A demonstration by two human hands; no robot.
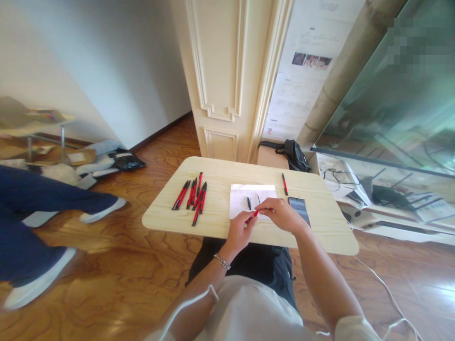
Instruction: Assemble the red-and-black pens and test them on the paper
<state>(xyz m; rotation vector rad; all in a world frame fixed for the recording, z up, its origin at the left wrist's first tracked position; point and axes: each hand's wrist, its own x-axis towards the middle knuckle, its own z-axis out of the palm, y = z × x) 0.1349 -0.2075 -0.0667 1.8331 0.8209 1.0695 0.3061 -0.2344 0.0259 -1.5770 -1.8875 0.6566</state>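
Note:
Over the white paper (239, 195), both hands meet at a small red pen barrel (256, 214). My left hand (242, 230) is closed, pinching the barrel from below. The fingers of my right hand (282, 214) are closed at its upper end and hide part of it. On the paper just beyond the fingers lies a short black pen part (249, 203). Beside it a thin dark stick (258, 198), perhaps a refill, reaches towards my right fingertips; whether it is held I cannot tell. Several red-and-black pens (181, 195) lie in a loose group at the left.
On the right of the pale table (320, 227) are a single red-and-black pen (285, 184) and a dark phone-like slab (299, 210). A black bag (296, 155) rests behind the table. Another person's legs (42, 194) are at the left. A white cable (387, 289) runs across the floor.

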